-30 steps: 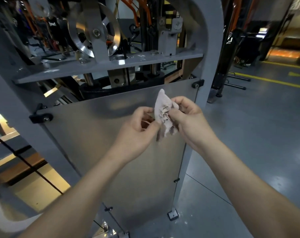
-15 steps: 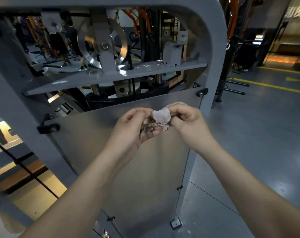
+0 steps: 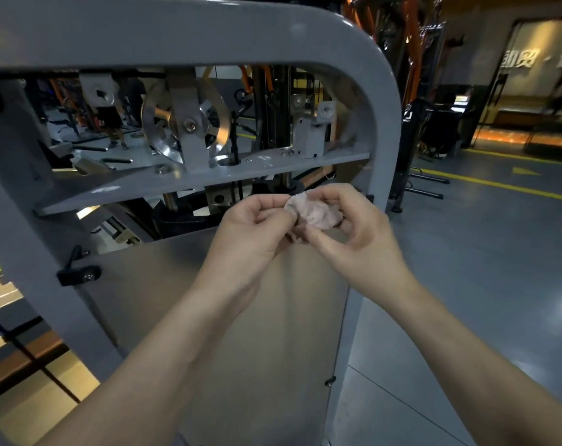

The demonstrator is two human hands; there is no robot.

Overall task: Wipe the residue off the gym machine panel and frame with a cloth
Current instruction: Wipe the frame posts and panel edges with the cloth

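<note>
a: where is the small crumpled pinkish-white cloth [image 3: 315, 212] sitting?

b: it is hanging in the air, off every surface, near the top edge of the flat brushed-metal panel [image 3: 163, 300]. the left grip [image 3: 254, 239] is pinching one side, and the right grip [image 3: 360, 233] is curling around the bunched wad.

a: so is the refolding going on?

b: i am judging so. it is worth turning a clean face outward, bunching it firm, then pressing it flat on the panel and along the rounded grey painted frame [image 3: 209, 30].
</note>
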